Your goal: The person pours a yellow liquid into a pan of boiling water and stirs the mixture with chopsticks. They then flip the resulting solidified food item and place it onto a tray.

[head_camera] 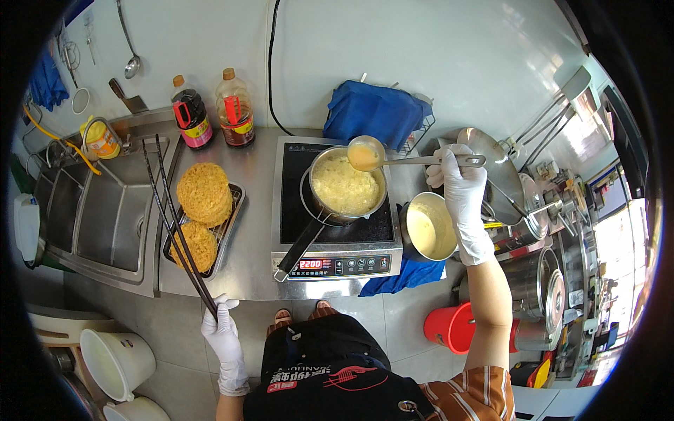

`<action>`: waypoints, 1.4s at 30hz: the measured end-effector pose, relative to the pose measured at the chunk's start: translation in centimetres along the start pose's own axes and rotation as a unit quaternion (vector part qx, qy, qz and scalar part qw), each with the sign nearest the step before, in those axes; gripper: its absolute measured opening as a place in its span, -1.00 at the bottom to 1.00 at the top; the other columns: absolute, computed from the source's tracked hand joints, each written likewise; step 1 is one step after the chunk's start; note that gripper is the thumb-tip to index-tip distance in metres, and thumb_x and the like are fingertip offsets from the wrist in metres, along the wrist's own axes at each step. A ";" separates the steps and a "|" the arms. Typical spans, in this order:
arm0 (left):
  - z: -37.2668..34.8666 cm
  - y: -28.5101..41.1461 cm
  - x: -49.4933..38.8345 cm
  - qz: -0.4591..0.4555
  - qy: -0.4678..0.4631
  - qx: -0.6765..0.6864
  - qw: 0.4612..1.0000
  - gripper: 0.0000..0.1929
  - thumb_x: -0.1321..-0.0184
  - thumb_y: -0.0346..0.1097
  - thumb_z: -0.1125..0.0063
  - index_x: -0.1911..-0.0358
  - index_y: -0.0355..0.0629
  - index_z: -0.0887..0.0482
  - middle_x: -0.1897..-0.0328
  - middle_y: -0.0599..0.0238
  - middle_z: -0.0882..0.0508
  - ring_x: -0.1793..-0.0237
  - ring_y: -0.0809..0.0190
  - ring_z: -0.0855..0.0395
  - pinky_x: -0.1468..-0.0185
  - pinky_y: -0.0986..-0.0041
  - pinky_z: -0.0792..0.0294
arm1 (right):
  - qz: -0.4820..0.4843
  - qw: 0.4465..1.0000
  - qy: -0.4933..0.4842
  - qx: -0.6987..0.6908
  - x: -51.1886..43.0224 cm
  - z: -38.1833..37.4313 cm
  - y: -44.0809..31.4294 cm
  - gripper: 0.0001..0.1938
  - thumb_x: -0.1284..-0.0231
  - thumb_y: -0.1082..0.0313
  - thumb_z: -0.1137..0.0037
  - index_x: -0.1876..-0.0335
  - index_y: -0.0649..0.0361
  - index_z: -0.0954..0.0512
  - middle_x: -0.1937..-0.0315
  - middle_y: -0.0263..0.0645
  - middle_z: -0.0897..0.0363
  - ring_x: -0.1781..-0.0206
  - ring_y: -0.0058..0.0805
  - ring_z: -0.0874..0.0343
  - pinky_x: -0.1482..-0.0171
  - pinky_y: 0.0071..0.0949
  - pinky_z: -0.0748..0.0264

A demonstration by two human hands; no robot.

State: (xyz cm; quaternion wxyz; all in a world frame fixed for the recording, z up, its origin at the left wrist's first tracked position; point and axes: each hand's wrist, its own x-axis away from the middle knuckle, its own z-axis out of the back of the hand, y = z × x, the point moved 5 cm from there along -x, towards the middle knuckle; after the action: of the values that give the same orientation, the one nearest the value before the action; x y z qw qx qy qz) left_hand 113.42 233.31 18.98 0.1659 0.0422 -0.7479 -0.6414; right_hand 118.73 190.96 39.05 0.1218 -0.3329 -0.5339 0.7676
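Observation:
My gloved right hand (457,171) grips the handle of a metal ladle (367,153). Its bowl, holding pale yellow batter, hovers over the rim of a saucepan (304,247). Inside that pan, a yellow mass (346,185) bubbles and foams. The pan sits on an induction cooker (337,268) with a lit display. Below my right hand stands a metal pot of yellow batter (424,231). My gloved left hand (224,327) holds long dark chopsticks (176,226), tips apart. They pass over a rack tray (237,202) bearing golden fried cakes (204,192), some stacked.
A steel sink (113,210) lies left. Two sauce bottles (236,108) stand against the wall, near a rack under a blue cloth (371,113). At right is a wok (492,176). A red bucket (447,329) and a white bucket (117,363) are on the floor.

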 end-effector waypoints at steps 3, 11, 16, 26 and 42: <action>-0.1 0.0 0.0 -0.004 -0.004 -0.001 1.000 -0.85 -0.30 -0.37 0.02 0.15 -0.14 -0.62 0.40 0.39 -0.69 0.76 0.68 -0.07 0.70 0.75 0.13 | -0.007 1.000 -0.009 -0.012 -0.1 0.3 0.3 -0.81 -0.29 0.30 -0.02 0.28 0.30 -0.50 0.61 -0.31 -0.51 0.60 -0.67 -0.45 0.50 -0.67 -0.39; -0.4 -0.1 -0.1 0.000 -0.002 0.003 1.000 -0.85 -0.30 -0.37 0.02 0.15 -0.14 -0.62 0.41 0.39 -0.69 0.76 0.68 -0.07 0.71 0.75 0.12 | -0.007 1.000 -0.011 -0.001 -0.3 0.5 0.6 -0.79 -0.27 0.27 -0.06 0.28 0.30 -0.51 0.62 -0.32 -0.52 0.59 -0.67 -0.48 0.49 -0.68 -0.42; -0.4 -0.3 -0.1 0.001 0.003 -0.002 1.000 -0.85 -0.30 -0.38 0.02 0.15 -0.14 -0.62 0.40 0.38 -0.70 0.76 0.68 -0.07 0.71 0.75 0.12 | -0.004 1.000 -0.009 -0.004 -0.5 0.4 0.6 -0.80 -0.27 0.28 -0.05 0.28 0.31 -0.51 0.62 -0.31 -0.53 0.59 -0.67 -0.48 0.50 -0.67 -0.41; -0.5 -0.2 -0.1 0.002 -0.003 -0.002 1.000 -0.84 -0.31 -0.38 0.02 0.13 -0.15 -0.61 0.39 0.38 -0.69 0.74 0.68 -0.07 0.69 0.75 0.12 | 0.005 1.000 -0.014 -0.002 -0.8 0.0 0.5 -0.80 -0.27 0.29 -0.04 0.29 0.31 -0.52 0.62 -0.31 -0.53 0.59 -0.68 -0.47 0.49 -0.68 -0.41; -0.5 -0.3 -0.3 -0.007 -0.005 0.008 1.000 -0.84 -0.30 -0.42 0.04 0.13 -0.17 -0.61 0.38 0.38 -0.70 0.74 0.69 -0.06 0.68 0.74 0.15 | 0.018 0.999 -0.023 0.022 -1.2 -1.0 0.7 -0.83 -0.32 0.35 0.03 0.30 0.31 -0.50 0.61 -0.32 -0.51 0.61 -0.70 -0.41 0.50 -0.68 -0.37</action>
State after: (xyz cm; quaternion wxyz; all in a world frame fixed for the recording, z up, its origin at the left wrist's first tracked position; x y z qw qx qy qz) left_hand 113.76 232.90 18.73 0.1575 0.0456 -0.7536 -0.6366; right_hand 120.41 190.78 38.71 0.1032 -0.3223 -0.5136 0.7885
